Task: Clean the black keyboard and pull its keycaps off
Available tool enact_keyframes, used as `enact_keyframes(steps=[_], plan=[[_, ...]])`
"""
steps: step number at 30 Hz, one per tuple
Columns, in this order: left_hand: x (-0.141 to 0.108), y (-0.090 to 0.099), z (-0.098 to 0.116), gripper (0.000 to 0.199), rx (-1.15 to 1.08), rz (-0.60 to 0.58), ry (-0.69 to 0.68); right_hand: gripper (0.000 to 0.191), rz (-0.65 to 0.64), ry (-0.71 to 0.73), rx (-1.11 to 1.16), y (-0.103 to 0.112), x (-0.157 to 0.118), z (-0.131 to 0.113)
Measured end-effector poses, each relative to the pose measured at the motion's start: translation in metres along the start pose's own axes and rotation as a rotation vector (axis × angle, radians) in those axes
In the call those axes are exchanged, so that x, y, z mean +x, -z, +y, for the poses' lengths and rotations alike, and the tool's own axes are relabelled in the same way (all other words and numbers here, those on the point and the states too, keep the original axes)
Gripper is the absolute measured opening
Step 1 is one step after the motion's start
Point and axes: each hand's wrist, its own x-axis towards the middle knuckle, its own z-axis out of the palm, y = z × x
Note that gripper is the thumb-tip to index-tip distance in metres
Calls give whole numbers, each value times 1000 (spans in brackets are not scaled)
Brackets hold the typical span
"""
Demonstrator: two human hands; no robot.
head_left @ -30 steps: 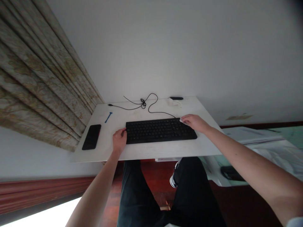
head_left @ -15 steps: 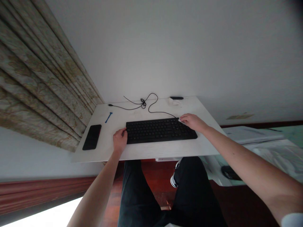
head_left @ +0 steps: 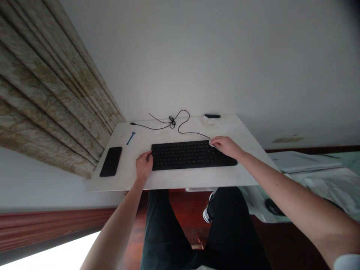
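A black keyboard (head_left: 182, 155) lies flat on a small white table (head_left: 182, 181). My left hand (head_left: 144, 165) grips the keyboard's left end, thumb and fingers at its edge. Over the upper right keys is my right hand (head_left: 225, 145), its fingers pinched on a small white wipe (head_left: 211, 143) that touches the keyboard's top edge. Most of the wipe is hidden by the fingers. The keyboard's black cable (head_left: 184, 132) runs behind it to a tied bundle.
A black phone (head_left: 111, 161) and a blue stick-like tool (head_left: 131, 138) lie on the table's left. At the back are a black pen-like object (head_left: 212, 116) and something whitish. A patterned curtain (head_left: 56, 82) hangs at left; the wall stands behind.
My right hand has slid a little left along the keyboard's top edge with the wipe. The view has shifted slightly; my left hand keeps its hold.
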Motion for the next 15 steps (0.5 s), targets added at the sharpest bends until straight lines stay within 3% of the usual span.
enact_keyframes(steps=[15], plan=[[0, 0, 0, 33, 11, 3, -6, 28, -58, -3, 32, -39, 37, -56]])
